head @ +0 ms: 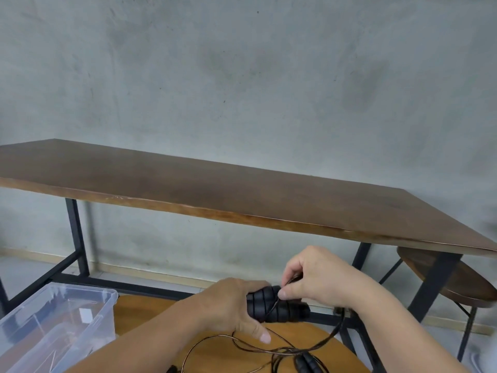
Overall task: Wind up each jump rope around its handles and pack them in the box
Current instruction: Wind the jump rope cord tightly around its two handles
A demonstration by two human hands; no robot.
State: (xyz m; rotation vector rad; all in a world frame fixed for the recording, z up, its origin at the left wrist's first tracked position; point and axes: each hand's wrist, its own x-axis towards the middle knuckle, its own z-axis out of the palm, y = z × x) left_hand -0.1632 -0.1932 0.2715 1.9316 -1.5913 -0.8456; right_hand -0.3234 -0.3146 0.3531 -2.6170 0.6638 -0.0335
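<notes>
Left hand (236, 305) wraps fingers around the pair of black ribbed jump rope handles (277, 305), held together mid-air above a round light-wood stool surface (166, 327). Right hand (314, 278), at 3 o'clock of the handles, pinches the thin dark rope cord (285, 285) between thumb and fingers right at the handles. Loose cord loops (271, 351) hang down at 6 o'clock onto the surface, beside a second set of black handles (308, 363). Clear plastic box (56, 324) sits at 9 o'clock, low left. Long dark-brown wooden table (242, 195) with black metal legs at 12 o'clock; dark round stool (451, 278) at 3 o'clock.
</notes>
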